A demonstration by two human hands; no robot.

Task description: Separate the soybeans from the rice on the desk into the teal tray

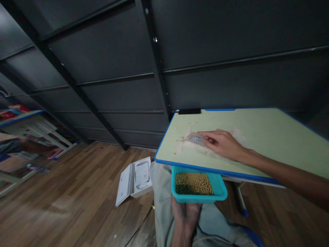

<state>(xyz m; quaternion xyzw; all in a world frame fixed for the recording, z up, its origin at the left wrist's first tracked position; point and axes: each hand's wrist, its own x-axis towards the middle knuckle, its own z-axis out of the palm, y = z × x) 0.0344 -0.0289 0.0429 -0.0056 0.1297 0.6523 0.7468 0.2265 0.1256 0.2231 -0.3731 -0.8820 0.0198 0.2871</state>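
Observation:
My left hand (186, 211) supports a turquoise plastic tray (219, 192) from below, just under the table's front edge; its fingers are partly hidden by the tray. Yellowish soybeans (199, 181) lie in the tray, with small dark green beans (183, 189) in one corner. Over the table, my right hand (223, 142) is closed on a clear plastic piece (195, 138), its exact kind unclear. That piece rests amid scattered fine white grains (181, 146) on the pale tabletop (264, 137). A few small brownish bits lie around it.
A black flat object (189, 111) sits at the table's far left corner. On the wooden floor lies an open white box (136, 178) beside a dark cable (140, 226). Dark metal panels (123, 92) rise behind. Another person's leg (33, 147) shows at a table on the left.

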